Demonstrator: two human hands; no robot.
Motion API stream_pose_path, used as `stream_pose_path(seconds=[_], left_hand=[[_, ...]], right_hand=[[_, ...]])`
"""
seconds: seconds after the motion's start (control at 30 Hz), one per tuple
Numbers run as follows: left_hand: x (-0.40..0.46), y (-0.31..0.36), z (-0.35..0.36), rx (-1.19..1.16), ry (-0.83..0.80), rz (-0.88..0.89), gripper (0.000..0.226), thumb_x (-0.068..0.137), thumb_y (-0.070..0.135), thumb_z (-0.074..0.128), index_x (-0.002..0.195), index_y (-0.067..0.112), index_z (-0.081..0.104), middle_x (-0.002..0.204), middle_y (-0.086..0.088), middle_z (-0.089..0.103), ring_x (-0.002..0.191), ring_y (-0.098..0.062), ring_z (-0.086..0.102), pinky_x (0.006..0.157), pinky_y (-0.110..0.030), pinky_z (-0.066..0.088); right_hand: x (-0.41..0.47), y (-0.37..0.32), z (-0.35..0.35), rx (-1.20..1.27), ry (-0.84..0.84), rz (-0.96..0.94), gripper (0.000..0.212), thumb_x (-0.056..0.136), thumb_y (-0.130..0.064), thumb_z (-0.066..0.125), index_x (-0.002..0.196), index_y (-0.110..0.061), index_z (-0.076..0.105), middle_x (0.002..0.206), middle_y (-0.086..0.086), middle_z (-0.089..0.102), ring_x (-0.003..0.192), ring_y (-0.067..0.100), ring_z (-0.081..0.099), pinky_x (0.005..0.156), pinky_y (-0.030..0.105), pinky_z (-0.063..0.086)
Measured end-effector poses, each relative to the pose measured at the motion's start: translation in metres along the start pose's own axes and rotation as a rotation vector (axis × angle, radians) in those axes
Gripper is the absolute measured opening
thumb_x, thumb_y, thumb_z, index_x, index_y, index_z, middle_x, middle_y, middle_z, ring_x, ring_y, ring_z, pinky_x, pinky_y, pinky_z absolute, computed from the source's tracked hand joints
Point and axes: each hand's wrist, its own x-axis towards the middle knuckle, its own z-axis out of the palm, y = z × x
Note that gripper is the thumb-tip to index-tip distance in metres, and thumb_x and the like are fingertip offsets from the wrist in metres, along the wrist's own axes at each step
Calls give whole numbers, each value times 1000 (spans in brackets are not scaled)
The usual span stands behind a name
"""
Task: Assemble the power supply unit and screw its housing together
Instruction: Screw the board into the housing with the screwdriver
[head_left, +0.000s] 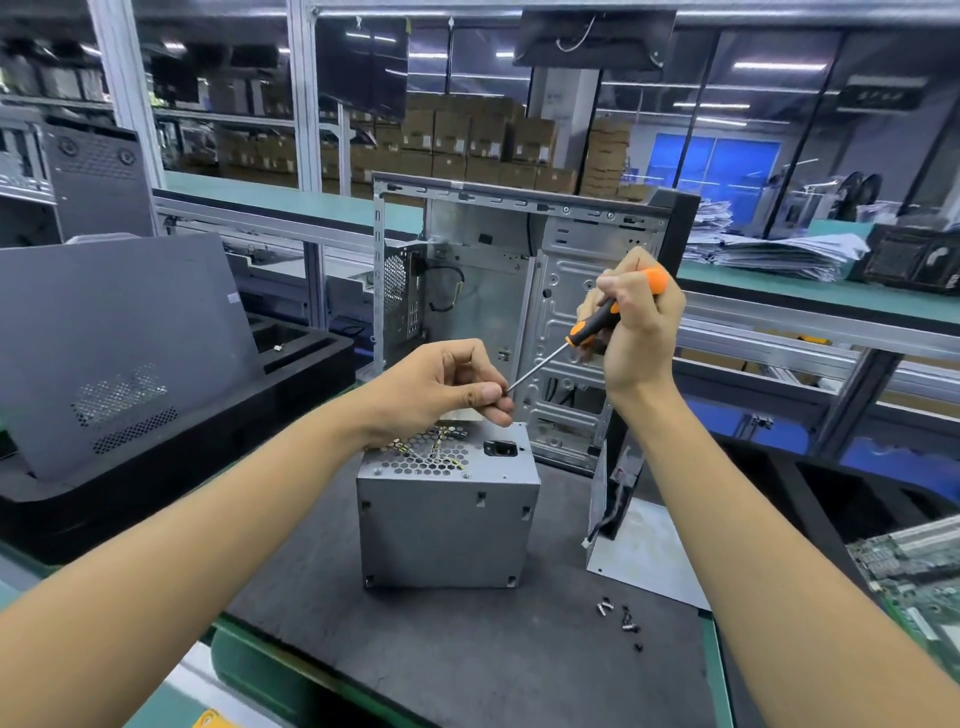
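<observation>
The grey metal power supply unit (447, 525) stands on a dark mat (467, 649), its honeycomb grille and black power socket facing up. My right hand (636, 322) is raised above it and grips an orange-and-black screwdriver (597, 325), whose shaft slants down to the left. My left hand (447, 387) hovers just over the unit's top, thumb and fingers pinched at the screwdriver's tip; whatever small part is pinched there is hidden. Several loose screws (621, 618) lie on the mat to the unit's right.
An open computer case (519, 291) stands upright just behind the unit. A loose metal panel (639, 556) lies at the right, a green circuit board (914, 577) at the far right edge. A grey side panel (119, 343) leans in a black foam tray on the left.
</observation>
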Motion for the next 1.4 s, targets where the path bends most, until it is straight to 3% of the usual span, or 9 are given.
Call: stream_pose_path(seconds=[0.1,0.27,0.4,0.73,1.13,1.4], left_hand=[[0,0,0,-13,0,-19,11,92,11,67,93,4,60,95,-19,76,88,-27,77,83,-29,59],[-1,1,-2,-77,11,0,5,93,12,67,91,13,63,96,-15,76,90,-25,77,86,-29,58],[-1,1,-1,-39,0,4,6,92,14,70,90,14,64,97,-17,76,93,-29,76,89,-31,58],[-3,3,-4,-140,35,17,15,95,-3,64,91,10,58,98,-15,77,94,-25,77,85,-25,58],[0,-2,-5,-158,68,14,15,92,6,70,86,19,64,106,-25,75,98,-28,77,90,-28,58],[-1,-5,-5,-59,69,42,17,92,4,73,102,9,59,102,-27,74,98,-36,76,89,-31,58]], right_hand=[[0,2,1,-18,6,12,25,84,-9,55,63,-17,42,59,11,41,49,29,38,48,26,37],[0,5,-1,40,60,4,25,85,-11,54,65,-16,40,51,4,45,38,22,42,41,23,36],[-1,7,-1,53,60,14,25,86,-10,52,65,-16,39,51,6,42,40,21,40,42,22,35],[-6,5,3,51,103,-12,24,86,-9,52,68,-14,37,49,4,41,36,21,43,41,21,36],[-7,10,5,60,143,-44,25,87,-9,51,66,-15,39,50,6,43,37,22,44,42,22,38],[-9,15,6,6,161,-23,24,86,-10,54,66,-15,40,56,12,41,41,24,44,42,23,37]])
